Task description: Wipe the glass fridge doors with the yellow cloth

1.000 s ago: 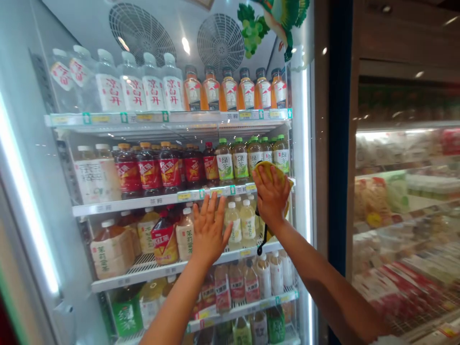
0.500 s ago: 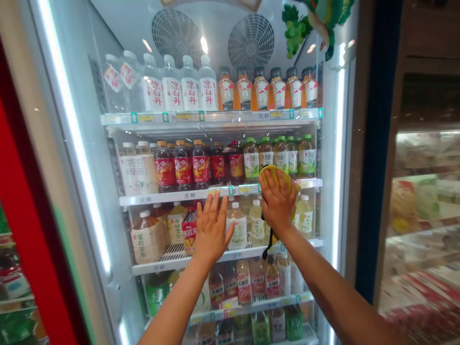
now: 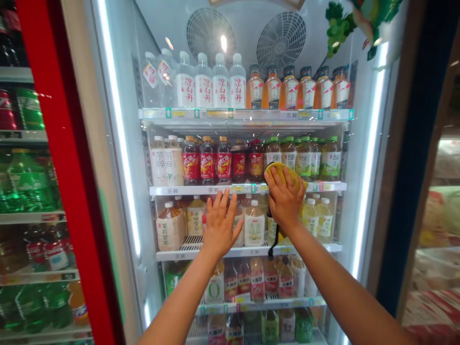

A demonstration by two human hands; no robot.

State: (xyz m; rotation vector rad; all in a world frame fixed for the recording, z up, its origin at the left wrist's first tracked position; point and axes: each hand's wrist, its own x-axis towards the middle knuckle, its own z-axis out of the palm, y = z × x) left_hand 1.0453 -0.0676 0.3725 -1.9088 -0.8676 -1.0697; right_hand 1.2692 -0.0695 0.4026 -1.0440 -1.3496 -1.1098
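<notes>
My right hand [image 3: 286, 197] presses a yellow cloth [image 3: 276, 168] against the glass door of a lit drinks cooler. Its fingers lie bent over the cloth, and a black cord [image 3: 276, 242] hangs down below it. To the left, my left hand [image 3: 222, 224] has its fingers spread, palm toward the glass; I cannot tell whether it touches. Behind the glass are green tea bottles [image 3: 330, 157], red-labelled bottles [image 3: 224, 160] and a white-labelled bottle [image 3: 254, 229]. My hands hide part of the shelf below them.
White-labelled water bottles [image 3: 220, 86] and amber bottles [image 3: 306, 91] line the top shelf. Grape and leaf decorations [image 3: 337, 28] appear at the upper right. A red frame [image 3: 63, 158] borders another drinks shelf on the left. Packaged goods [image 3: 440, 211] sit on blurred shelves at the right.
The view has turned left, so the cooler appears farther right and more of the left shelf shows. Relative to the bottles, both hands and the cloth have shifted left.
</notes>
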